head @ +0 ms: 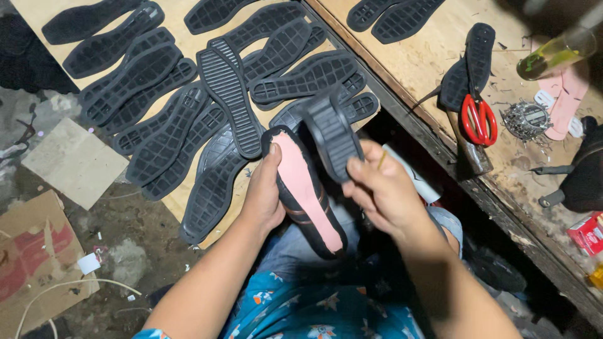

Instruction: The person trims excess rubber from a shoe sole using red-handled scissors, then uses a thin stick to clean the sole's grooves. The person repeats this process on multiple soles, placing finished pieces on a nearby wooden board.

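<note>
Gripping the lasted shoe [306, 191], pink insole up, your left hand [264, 194] fingers wrap its side; right hand [383, 191] fingers pinch the black outsole [331, 132] above it.

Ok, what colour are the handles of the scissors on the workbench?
Red. The scissors lie on the wooden workbench, seen in the head view.

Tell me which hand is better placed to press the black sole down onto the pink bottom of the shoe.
Probably the right hand: it already holds the black sole just above the shoe. The left hand is cradling the shoe's side, keeping it steady.
</note>
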{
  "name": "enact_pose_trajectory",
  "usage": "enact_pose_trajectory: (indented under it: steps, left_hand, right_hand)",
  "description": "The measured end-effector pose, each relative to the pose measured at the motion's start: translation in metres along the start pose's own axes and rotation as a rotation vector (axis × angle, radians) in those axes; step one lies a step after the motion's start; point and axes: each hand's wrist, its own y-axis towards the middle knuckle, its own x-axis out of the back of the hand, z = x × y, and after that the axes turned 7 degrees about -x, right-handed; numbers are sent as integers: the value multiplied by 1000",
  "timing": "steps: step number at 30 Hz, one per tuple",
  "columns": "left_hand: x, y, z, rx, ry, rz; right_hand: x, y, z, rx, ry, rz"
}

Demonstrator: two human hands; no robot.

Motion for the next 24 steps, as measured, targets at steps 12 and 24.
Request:
enact_pose_trajectory:
  steps: [12,24]
  left_hand:
    - [-1,1,9,-66,-25,145]
    - [-2,2,10,-46,-26,83]
  right_hand:
    - [42,-78,-97,-139,-415,-228]
    - [19,-83,-79,-91,-737,-299]
